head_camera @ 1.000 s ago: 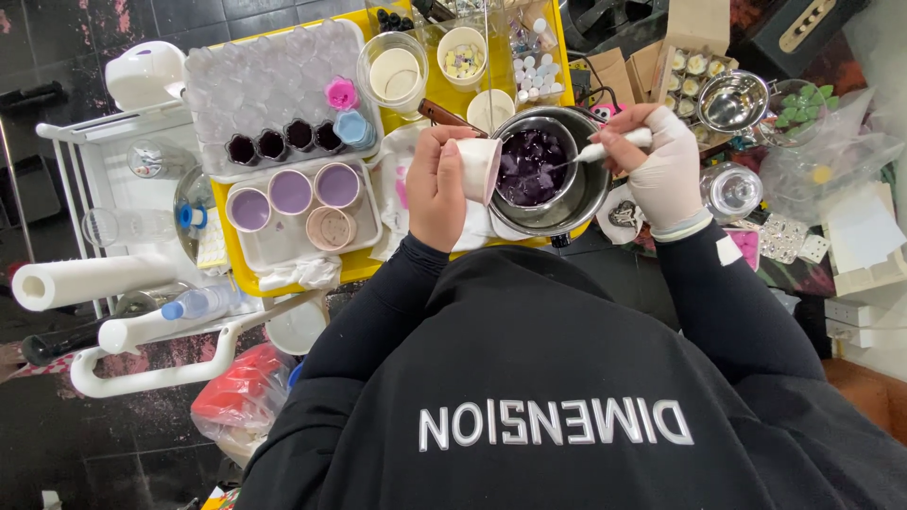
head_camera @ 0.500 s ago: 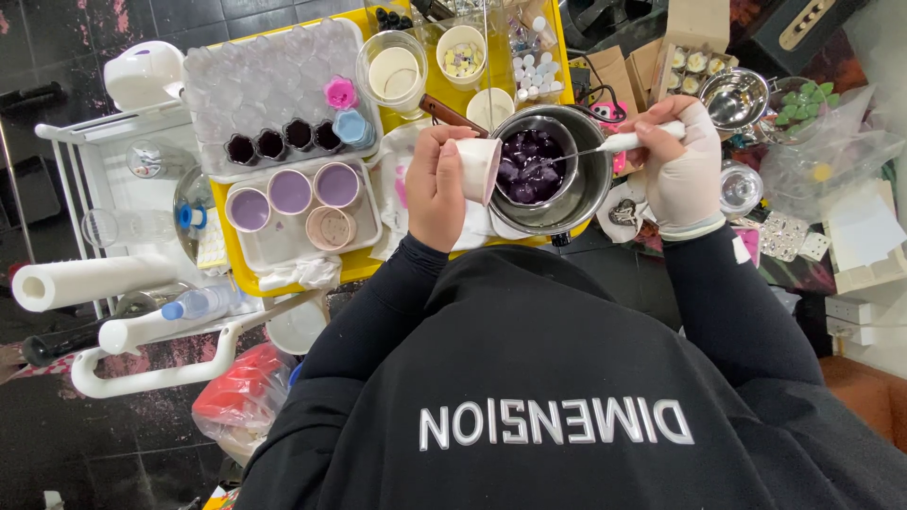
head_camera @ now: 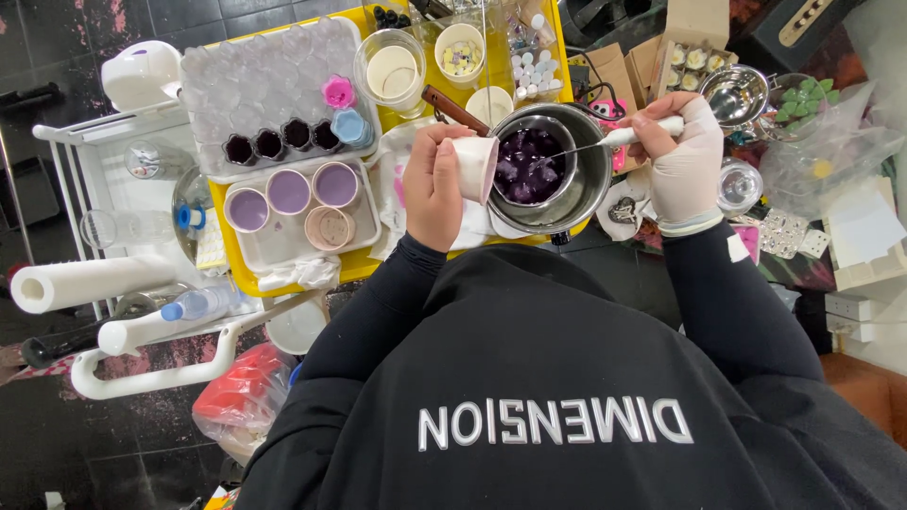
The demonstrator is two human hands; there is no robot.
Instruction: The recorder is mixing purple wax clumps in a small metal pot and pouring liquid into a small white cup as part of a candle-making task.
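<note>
My left hand (head_camera: 434,185) grips a small white cup (head_camera: 477,167), tilted on its side toward a steel pot (head_camera: 593,179). Inside the pot sits a smaller metal bowl holding dark purple chunks (head_camera: 527,167). My right hand (head_camera: 682,156), in a white glove, holds the white handle of a thin metal stirring tool (head_camera: 631,135); its shaft reaches left into the purple chunks. The pot stands at the near edge of a yellow tray (head_camera: 233,269).
On the yellow tray are a clear mould sheet (head_camera: 260,80) with dark filled cells, a white tray with purple-filled cups (head_camera: 290,192) and several jars (head_camera: 392,69). A steel bowl (head_camera: 733,97), a box of small pieces and a bag lie right. A paper roll (head_camera: 80,281) lies left.
My right hand moved right and up, then drew the tool slightly back while stirring the purple chunks. The left hand with the cup stayed nearly still.
</note>
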